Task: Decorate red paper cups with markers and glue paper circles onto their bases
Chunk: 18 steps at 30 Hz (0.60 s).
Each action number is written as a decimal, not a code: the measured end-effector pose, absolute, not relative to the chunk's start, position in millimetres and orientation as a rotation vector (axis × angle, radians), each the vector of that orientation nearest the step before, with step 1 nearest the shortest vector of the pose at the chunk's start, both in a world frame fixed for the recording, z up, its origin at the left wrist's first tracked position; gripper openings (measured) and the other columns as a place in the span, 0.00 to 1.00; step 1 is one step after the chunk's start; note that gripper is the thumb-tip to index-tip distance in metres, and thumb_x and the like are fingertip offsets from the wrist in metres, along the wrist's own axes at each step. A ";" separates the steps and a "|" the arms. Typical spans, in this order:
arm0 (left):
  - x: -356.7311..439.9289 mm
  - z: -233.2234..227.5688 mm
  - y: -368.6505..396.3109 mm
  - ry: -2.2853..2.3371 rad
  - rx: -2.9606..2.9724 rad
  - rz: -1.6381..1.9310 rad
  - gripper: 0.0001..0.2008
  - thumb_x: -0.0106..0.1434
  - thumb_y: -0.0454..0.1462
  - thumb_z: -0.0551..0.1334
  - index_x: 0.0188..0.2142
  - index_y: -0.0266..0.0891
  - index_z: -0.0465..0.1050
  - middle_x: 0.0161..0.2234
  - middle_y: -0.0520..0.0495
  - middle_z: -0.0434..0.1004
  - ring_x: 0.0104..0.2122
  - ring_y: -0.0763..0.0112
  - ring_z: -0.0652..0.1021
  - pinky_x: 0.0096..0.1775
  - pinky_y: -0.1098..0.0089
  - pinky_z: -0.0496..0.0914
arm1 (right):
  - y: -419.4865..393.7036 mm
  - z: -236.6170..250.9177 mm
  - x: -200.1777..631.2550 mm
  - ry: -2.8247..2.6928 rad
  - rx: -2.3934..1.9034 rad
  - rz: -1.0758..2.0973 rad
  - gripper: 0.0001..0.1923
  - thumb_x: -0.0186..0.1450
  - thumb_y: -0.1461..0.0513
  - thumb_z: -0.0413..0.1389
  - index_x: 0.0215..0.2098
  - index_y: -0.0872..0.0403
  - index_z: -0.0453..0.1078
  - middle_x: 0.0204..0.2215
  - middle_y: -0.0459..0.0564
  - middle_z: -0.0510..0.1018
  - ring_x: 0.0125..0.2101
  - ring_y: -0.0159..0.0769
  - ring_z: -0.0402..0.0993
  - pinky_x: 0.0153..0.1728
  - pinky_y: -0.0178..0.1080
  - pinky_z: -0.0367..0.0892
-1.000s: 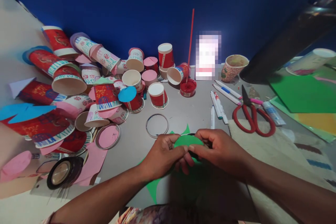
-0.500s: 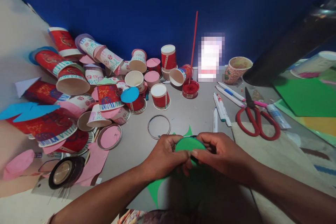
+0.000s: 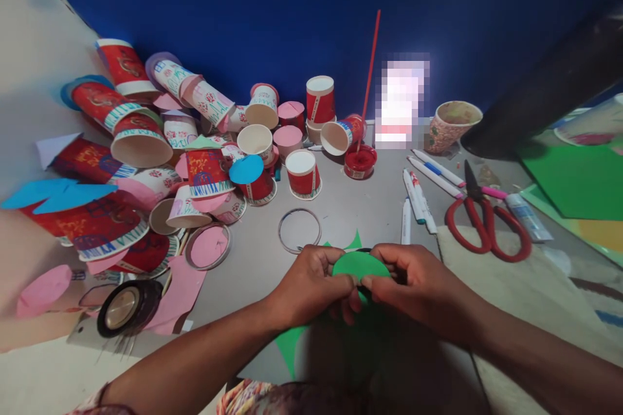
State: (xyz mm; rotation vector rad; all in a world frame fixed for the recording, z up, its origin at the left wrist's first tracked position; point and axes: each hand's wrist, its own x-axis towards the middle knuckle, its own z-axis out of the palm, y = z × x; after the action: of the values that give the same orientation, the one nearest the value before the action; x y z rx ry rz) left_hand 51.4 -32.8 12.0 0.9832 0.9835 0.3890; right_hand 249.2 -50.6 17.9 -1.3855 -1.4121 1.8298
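Observation:
Between my hands I see a round green paper disc [image 3: 361,264], tilted toward me. My left hand [image 3: 314,285] pinches its left and near edge, thumb on top. On the opposite side my right hand [image 3: 413,282] grips it too, with its thumb tip close to the left one. A dark curved edge shows just behind the disc, mostly hidden. Green paper scraps [image 3: 291,345] lie on the grey table under and around my hands. Beyond my left hand rests a thin ring [image 3: 279,240] on the tabletop.
Decorated paper cups [image 3: 304,174] crowd the left and back. A red paint pot [image 3: 359,162] holds an upright stick. Markers [image 3: 415,200], red-handled scissors [image 3: 487,224] and a glue tube [image 3: 529,217] lie right, beside a cloth [image 3: 472,272]. A black tape roll [image 3: 119,308] sits left.
The whole scene has shifted slightly right in view. My hands hold the same green disc, which now tips a little flatter, its top face showing more.

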 end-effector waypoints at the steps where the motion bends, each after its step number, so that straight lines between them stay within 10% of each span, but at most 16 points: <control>1: 52.0 11.3 -33.6 0.995 0.988 0.392 0.04 0.53 0.35 0.65 0.26 0.36 0.75 0.21 0.51 0.79 0.17 0.75 0.79 0.19 0.79 0.67 | -50.9 16.8 249.1 -1.461 -1.403 1.778 0.06 0.58 0.58 0.59 0.28 0.52 0.67 0.23 0.43 0.74 0.25 0.32 0.65 0.24 0.35 0.55; 18: 55.5 9.4 -43.2 1.144 1.404 0.411 0.06 0.59 0.38 0.65 0.28 0.38 0.73 0.22 0.57 0.69 0.23 0.77 0.69 0.25 0.76 0.59 | -56.3 9.4 247.5 -1.907 -1.425 1.282 0.14 0.54 0.65 0.52 0.39 0.50 0.62 0.29 0.43 0.71 0.28 0.35 0.62 0.29 0.38 0.54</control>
State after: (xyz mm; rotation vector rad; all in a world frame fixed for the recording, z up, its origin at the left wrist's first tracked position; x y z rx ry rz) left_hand 55.5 -43.2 9.4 1.4036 1.1438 0.4106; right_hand 247.5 -56.3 9.4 -1.4253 -1.9072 1.2816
